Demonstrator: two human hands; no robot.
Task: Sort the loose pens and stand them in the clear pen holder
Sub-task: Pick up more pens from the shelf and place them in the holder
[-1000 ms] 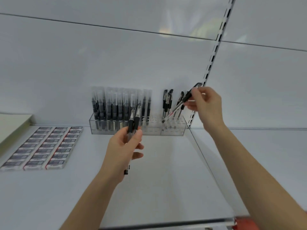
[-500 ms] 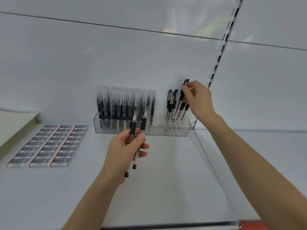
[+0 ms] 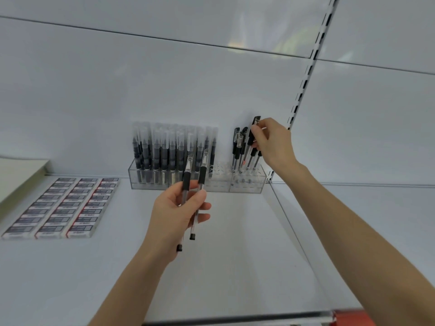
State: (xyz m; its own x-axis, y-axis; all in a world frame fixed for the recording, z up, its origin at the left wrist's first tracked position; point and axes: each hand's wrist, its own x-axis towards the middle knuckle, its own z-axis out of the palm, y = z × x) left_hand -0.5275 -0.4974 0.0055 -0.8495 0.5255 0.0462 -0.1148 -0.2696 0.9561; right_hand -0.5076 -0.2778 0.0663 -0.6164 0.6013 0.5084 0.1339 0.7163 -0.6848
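Note:
A clear pen holder stands on the white shelf against the back wall. Its left half is packed with several capped black pens; its right end holds several black-grip pens. My right hand pinches the top of one black pen that stands upright among those at the right end. My left hand grips two clear pens with black grips in front of the holder, tips pointing up toward it.
Rows of small boxed erasers lie flat on the shelf at the left. A slotted metal upright runs up the wall just right of the holder. The shelf's front edge has a red tag at right.
My right hand swung its pen from a slant to upright and lowered it into the holder's right end. My left hand still holds its two pens, shifted slightly.

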